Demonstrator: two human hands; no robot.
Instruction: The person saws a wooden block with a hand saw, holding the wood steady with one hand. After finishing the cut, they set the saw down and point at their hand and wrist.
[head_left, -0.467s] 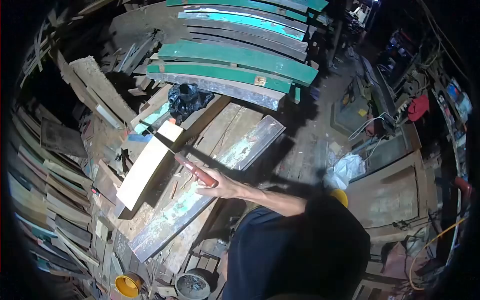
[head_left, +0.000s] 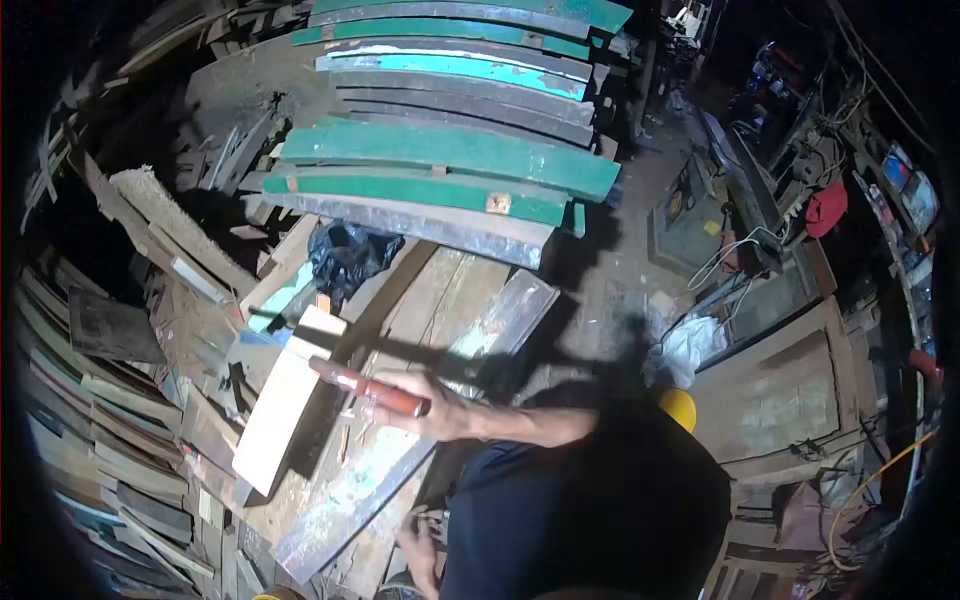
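My right hand [head_left: 440, 408] is closed around a reddish-brown wooden-handled tool [head_left: 370, 387], which points up and left. The tool's far end is over the right edge of a pale, freshly cut wood block [head_left: 285, 405]; whether they touch is unclear. Under my right hand lies a long plank with worn, pale green paint [head_left: 365, 465]. My left hand [head_left: 420, 555] is low beside my body, near the lower edge of the planks. Its fingers look loosely bent and apart, with nothing visible in them.
Green and dark curved boards [head_left: 450, 155] are stacked at the top. A black plastic bag [head_left: 345, 258] lies above the block. Stacked wood slats [head_left: 125, 450] line the left side. At the right are a white bag [head_left: 690, 345], a framed panel [head_left: 770, 400] and cables.
The view has shifted, so the bench scene sits lower and further left. My right hand and the tool have turned to lie flatter. My left hand has come into view at the bottom.
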